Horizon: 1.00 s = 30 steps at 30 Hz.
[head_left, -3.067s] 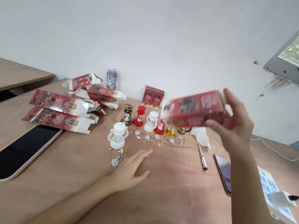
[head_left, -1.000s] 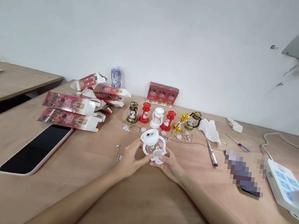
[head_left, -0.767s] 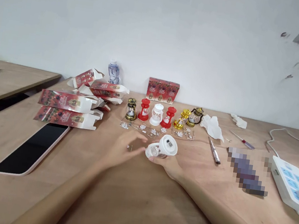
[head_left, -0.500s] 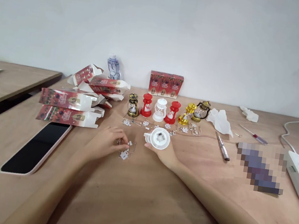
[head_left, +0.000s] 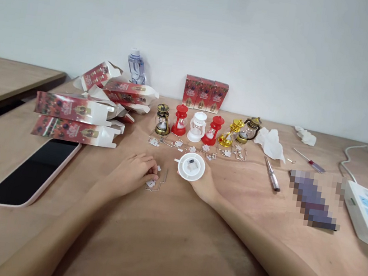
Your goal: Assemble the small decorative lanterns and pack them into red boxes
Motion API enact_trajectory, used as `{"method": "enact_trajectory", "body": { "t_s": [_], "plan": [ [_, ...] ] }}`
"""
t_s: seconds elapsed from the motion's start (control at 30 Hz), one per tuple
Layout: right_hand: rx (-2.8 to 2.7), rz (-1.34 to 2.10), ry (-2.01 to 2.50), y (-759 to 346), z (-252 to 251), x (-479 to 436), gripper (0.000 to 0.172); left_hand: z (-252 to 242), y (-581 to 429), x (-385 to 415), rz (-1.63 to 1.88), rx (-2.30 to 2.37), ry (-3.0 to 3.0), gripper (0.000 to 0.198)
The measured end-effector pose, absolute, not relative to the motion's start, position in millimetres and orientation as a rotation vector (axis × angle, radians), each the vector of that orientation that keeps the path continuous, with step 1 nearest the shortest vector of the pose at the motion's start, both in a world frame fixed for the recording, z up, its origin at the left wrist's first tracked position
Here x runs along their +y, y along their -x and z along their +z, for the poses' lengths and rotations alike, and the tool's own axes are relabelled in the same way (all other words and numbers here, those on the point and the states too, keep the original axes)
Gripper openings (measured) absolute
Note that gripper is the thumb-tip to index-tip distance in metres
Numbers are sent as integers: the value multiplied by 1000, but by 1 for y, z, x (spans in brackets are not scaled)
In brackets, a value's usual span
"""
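My right hand [head_left: 205, 186] is wrapped round a white mini lantern [head_left: 191, 167]. Its round base faces me, showing a recess with a small dark part inside. To the left, my left hand [head_left: 135, 173] rests low over the table, fingers curled and thumb and forefinger close together. Whatever they pinch is too small to make out. Beside those fingertips lie a white plastic piece [head_left: 150, 183] and a bent wire handle [head_left: 163, 181]. Farther back stands a row of lanterns, among them a white lantern [head_left: 197, 127], a red lantern [head_left: 180, 120] and a gold lantern [head_left: 231, 133].
Small parts [head_left: 225, 153] lie before the lanterns. Red boxes [head_left: 205, 94] stand at the wall, near a bottle [head_left: 136, 67]. Opened boxes [head_left: 68, 108] and a phone [head_left: 33, 174] are left. Rightward lie tissue [head_left: 270, 143], screwdrivers [head_left: 272, 174], a pixelated object [head_left: 312, 199] and a power strip [head_left: 367, 214].
The white lantern has turned slightly in my right hand, its base facing me more and its side handle showing less. My left fingers have drawn in over the small parts. The view has shifted slightly.
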State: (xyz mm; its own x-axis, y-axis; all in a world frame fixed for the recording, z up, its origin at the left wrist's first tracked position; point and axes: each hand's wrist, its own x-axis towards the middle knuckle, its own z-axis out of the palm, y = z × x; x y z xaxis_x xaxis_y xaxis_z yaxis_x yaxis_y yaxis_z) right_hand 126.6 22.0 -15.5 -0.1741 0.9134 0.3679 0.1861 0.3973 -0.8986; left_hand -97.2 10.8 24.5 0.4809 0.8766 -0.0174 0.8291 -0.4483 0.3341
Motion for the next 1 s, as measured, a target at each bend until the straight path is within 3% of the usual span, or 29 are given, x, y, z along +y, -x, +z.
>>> {"method": "enact_trajectory", "body": {
  "t_s": [0.37,0.57,0.8,1.0],
  "plan": [
    [-1668,867,989,-127,-9,17,26,28,96,9,158,1500,-2613,16],
    [-1666,873,975,-127,-9,17,26,21,96,10,225,1470,-2835,26],
    [-1648,880,1005,-126,-6,15,23,28,85,0,768,1580,-2201,25],
    [-1666,877,997,-126,-6,16,26,32,77,-3,1163,1334,-1728,23]
  ]
}}
